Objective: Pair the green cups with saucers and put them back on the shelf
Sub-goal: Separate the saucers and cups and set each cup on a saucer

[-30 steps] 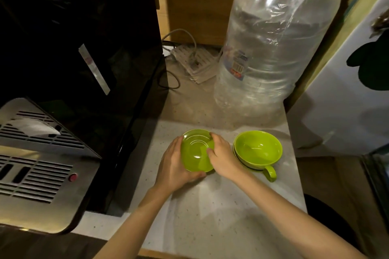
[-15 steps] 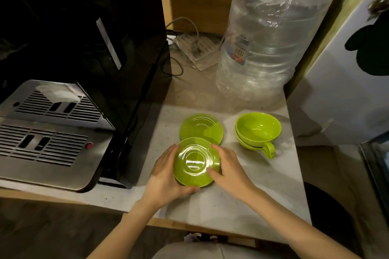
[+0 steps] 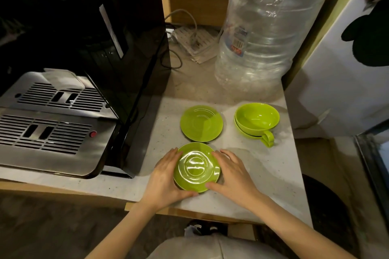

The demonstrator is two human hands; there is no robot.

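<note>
A green saucer (image 3: 196,167) sits near the front of the speckled counter (image 3: 263,174), held between both hands. My left hand (image 3: 166,176) grips its left rim and my right hand (image 3: 231,172) touches its right rim. A thin second rim shows under it, so it may be a stack of two. Another green saucer (image 3: 201,123) lies flat just behind it. To the right, two nested green cups (image 3: 256,119) stand upright with handles (image 3: 267,139) pointing toward me.
A black and steel coffee machine (image 3: 63,111) fills the left side. A large clear water bottle (image 3: 267,31) stands at the back right, with a power strip and cables (image 3: 193,42) behind. A white cabinet side (image 3: 336,82) bounds the right.
Both hands drew the held saucer toward the counter's front, leaving one saucer lying where the stack was. The cups stayed in place.
</note>
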